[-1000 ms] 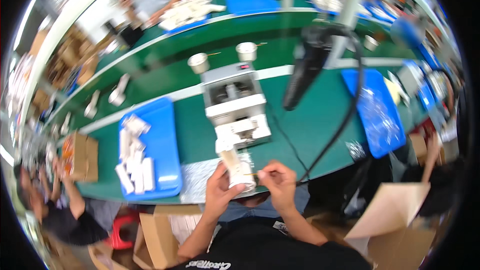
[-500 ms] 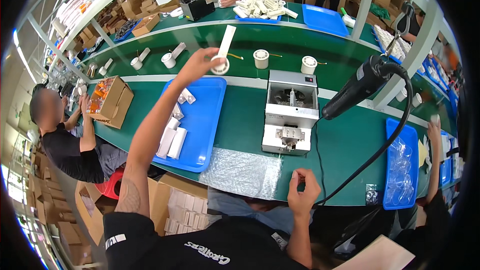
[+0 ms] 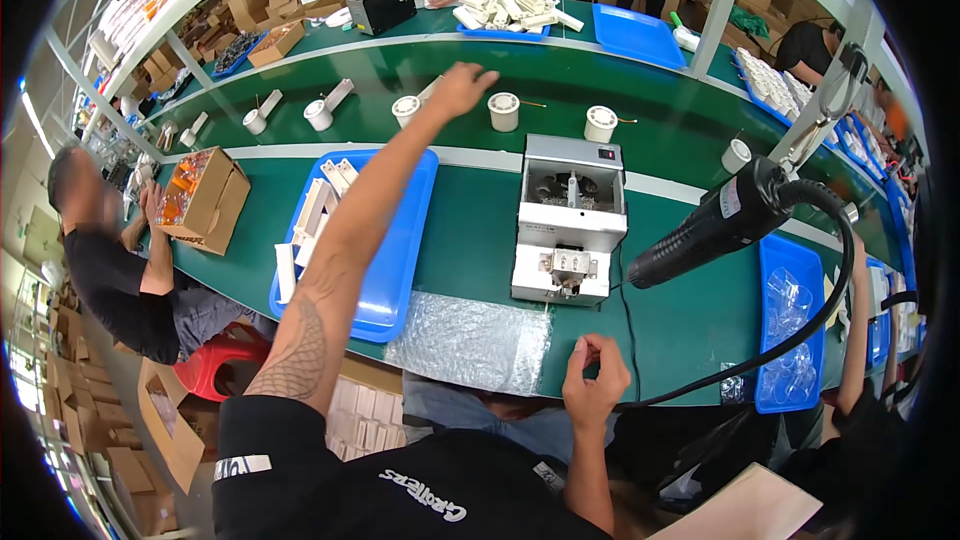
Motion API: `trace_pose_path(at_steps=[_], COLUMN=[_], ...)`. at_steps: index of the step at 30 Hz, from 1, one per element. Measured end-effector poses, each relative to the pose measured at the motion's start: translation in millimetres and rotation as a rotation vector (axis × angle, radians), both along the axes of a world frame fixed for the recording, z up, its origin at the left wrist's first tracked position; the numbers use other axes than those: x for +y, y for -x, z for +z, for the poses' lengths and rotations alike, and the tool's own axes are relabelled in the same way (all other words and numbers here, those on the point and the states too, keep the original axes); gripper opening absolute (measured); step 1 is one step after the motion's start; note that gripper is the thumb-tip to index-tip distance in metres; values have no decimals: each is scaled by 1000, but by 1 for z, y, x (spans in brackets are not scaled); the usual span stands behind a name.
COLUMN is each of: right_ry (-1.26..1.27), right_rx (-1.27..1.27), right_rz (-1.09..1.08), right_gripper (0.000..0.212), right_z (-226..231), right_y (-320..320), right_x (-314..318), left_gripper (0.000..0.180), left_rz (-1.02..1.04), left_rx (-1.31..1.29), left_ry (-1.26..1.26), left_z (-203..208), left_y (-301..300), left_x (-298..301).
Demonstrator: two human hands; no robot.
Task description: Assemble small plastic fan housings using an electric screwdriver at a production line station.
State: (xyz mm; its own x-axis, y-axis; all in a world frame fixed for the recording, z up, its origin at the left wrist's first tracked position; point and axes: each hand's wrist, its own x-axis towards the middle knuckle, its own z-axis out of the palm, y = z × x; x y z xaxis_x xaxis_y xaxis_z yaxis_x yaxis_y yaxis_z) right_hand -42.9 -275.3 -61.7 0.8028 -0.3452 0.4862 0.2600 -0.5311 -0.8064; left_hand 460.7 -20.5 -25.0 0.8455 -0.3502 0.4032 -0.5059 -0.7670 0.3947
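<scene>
My left hand [image 3: 466, 90] reaches over the green conveyor with fingers stretched and nothing in it, just short of a white round motor-like part [image 3: 505, 112] with a thin wire. Beneath that wrist, another white round part [image 3: 405, 108] stands beside a white bar, partly covered by my arm. My right hand [image 3: 597, 380] is closed in a pinch near the table's front edge; whatever it may hold is hidden. Between my arms and farther back stands a grey metal machine [image 3: 572, 215]. Below my left forearm, white elongated housings [image 3: 312, 208] lie in a blue tray [image 3: 395, 280].
A black electric screwdriver [image 3: 700, 225] hangs at right, its cable crossing the table. Bubble wrap [image 3: 470, 342] lies at the front. Further right is a blue tray [image 3: 765, 340] of clear plastic pieces. A carton [image 3: 225, 205] stands left, near a co-worker. More white parts line the conveyor.
My left hand has let go of the white bar, now beside a round part, and moved right toward another round part. The conveyor parts have shifted left. My right hand keeps its pinch.
</scene>
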Motion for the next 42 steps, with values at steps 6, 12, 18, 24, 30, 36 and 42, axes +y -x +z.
trace_pose_path(at_steps=[6, 12, 18, 24, 30, 36, 42], right_ry=[-10, 18, -23, 42, 472, 716, 535], right_rx=[25, -63, 83, 110, -73, 122, 206], right_rz=[-1, 40, 84, 673, 927, 825, 768], right_gripper=[3, 3, 5, 8, 44, 88, 96], right_z=[-3, 1, 3, 56, 62, 35, 54], right_y=[6, 1, -3, -46, -89, -115, -103], right_x=[-2, 2, -3, 68, 193, 256, 208], left_gripper=[83, 53, 32, 22, 16, 19, 18], left_rz=[-155, -261, -214, -786, -1207, -1219, -1192], left_rx=[389, 373, 528, 821, 1156, 1168, 1093], left_ry=[239, 82, 751, 873, 560, 398, 396], left_z=[-35, 4, 92, 43, -33, -37, -26], left_y=[24, 67, 240, 434, 525, 542, 524], left_x=[-45, 22, 65, 115, 32, -13, -10])
